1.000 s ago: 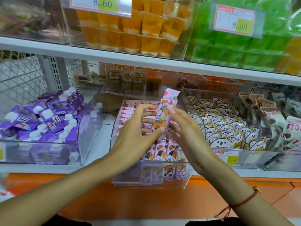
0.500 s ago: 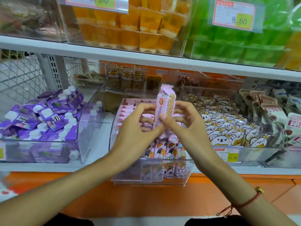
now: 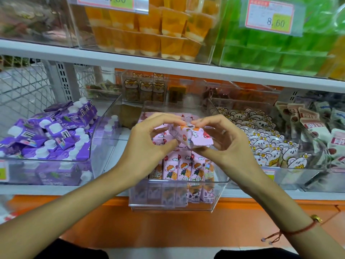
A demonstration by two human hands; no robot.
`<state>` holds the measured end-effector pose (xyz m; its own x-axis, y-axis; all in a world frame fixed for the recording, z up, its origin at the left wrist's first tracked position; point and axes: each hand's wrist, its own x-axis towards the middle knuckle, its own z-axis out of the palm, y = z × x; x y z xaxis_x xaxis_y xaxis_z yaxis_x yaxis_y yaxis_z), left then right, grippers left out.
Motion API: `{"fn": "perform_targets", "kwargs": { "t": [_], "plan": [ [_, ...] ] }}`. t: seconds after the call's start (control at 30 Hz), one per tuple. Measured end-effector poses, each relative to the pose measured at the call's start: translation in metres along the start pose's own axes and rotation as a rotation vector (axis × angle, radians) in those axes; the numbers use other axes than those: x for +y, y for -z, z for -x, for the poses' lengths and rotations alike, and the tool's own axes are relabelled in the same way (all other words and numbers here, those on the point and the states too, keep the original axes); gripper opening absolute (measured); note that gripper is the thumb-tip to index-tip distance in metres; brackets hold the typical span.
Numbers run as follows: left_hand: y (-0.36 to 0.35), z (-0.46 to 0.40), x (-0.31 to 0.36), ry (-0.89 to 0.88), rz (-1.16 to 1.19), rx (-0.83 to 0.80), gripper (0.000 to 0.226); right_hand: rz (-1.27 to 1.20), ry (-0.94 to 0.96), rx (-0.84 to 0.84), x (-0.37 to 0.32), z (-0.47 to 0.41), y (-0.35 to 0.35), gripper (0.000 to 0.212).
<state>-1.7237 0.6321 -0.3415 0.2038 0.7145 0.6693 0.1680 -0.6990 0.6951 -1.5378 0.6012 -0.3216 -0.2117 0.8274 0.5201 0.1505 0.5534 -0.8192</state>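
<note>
Two hands, left hand [image 3: 147,144] and right hand [image 3: 225,144], pinch one pink packet [image 3: 188,134].

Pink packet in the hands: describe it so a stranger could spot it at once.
On the lower shelf, find the clear bin between purple pouches and white bear packets. Above it, the left hand and right hand pinch one pink packet lying sideways; its neighbours below stand upright.
</note>
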Motion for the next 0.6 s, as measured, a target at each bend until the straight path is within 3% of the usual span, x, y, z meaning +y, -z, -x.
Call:
{"fn": "perform_targets", "kwargs": {
  "t": [0.17, 0.4, 0.6],
  "plan": [
    [-0.003, 0.0, -0.001, 0.112, 0.106, -0.021, 0.05, -0.012, 0.019, 0.064, -0.008, 0.002, -0.001, 0.027],
    [-0.004, 0.001, 0.001, 0.115, 0.119, -0.054, 0.058, 0.02, 0.054, 0.1, -0.013, 0.003, -0.002, 0.017],
    [-0.005, 0.002, 0.002, 0.184, 0.139, -0.158, 0.044, 0.095, 0.054, 0.162, -0.013, 0.002, 0.0, 0.004]
  ]
}}
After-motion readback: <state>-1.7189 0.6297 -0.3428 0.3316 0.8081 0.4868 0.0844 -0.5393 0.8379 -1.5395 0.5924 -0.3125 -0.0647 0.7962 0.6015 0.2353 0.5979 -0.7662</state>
